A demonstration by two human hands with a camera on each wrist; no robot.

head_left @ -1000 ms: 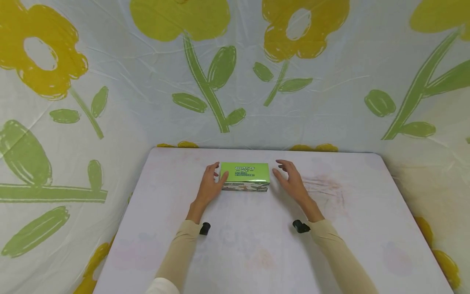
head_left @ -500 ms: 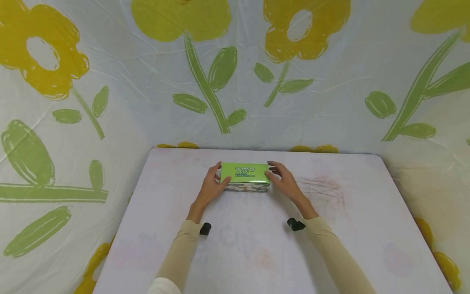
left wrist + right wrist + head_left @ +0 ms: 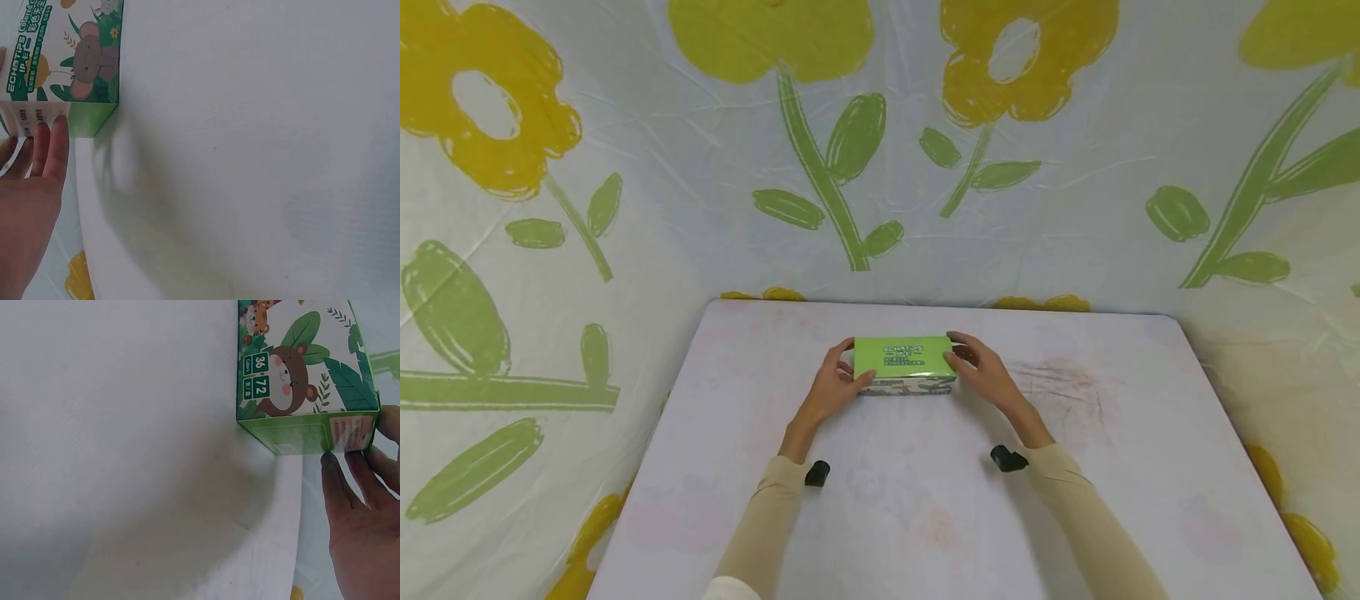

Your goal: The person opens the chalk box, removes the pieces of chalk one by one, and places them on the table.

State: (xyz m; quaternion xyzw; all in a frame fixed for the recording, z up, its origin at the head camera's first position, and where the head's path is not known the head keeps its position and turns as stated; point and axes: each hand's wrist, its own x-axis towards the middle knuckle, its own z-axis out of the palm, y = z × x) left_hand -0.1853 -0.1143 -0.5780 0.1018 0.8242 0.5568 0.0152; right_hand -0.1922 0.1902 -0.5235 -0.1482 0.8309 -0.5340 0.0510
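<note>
A green-topped cardboard chalk box (image 3: 904, 357) lies lengthwise across the far middle of the table, held between both hands in the head view. My left hand (image 3: 832, 392) grips its left end, thumb at the near top corner and fingers along the end. At the opposite end, my right hand (image 3: 990, 382) holds on the same way. The left wrist view shows the box's printed side (image 3: 94, 56) with an elephant, and fingertips against the end panel. In the right wrist view, a bear and "36 colors, 72" mark the printed side (image 3: 290, 378); fingers touch the green end.
The pale table (image 3: 910, 500) has rounded far corners and faint coloured smudges. Reddish scribbles (image 3: 1063, 383) lie right of the right hand. A flower-printed cloth (image 3: 1045, 233) hangs close behind the far edge and along both sides. Small black cameras (image 3: 1007, 458) sit at the wrists.
My right hand has moved left onto the box's right end. The left thumb has settled lower at its corner. The box has shifted slightly right and toward me.
</note>
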